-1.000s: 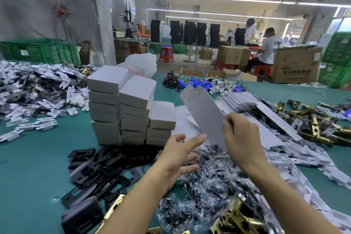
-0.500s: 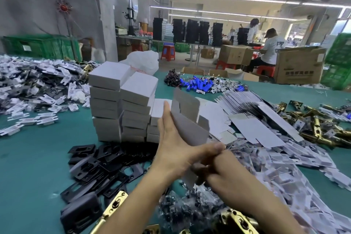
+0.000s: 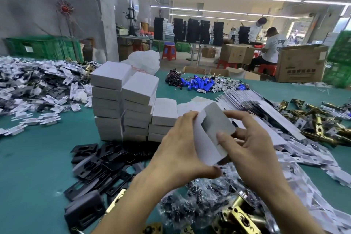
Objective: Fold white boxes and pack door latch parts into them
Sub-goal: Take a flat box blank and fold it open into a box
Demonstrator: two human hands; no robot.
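Both my hands hold one small white box (image 3: 206, 139) above the green table, partly folded, with its grey inner flap standing up. My left hand (image 3: 180, 146) grips its left side, thumb under the lower corner. My right hand (image 3: 247, 142) pinches the flap from the right, thumb on the grey face. Behind them stand stacks of folded white boxes (image 3: 125, 104). Flat box blanks (image 3: 245, 99) fan out at the right. Black latch plates (image 3: 98, 165) lie below the stacks, brass latch parts (image 3: 319, 125) at the right, bagged screws (image 3: 199, 201) under my wrists.
A heap of white plastic pieces (image 3: 36, 85) covers the table's left; more spill along the right (image 3: 313, 159). Blue cylinders with wires (image 3: 199, 82) lie at the back. Brass latch bodies (image 3: 239, 218) sit near the front edge. Two people work at cardboard cartons (image 3: 302, 64) beyond.
The flat blank held up by my right hand a second ago has come down between both hands and been opened into a box shape, its flap now bent up.
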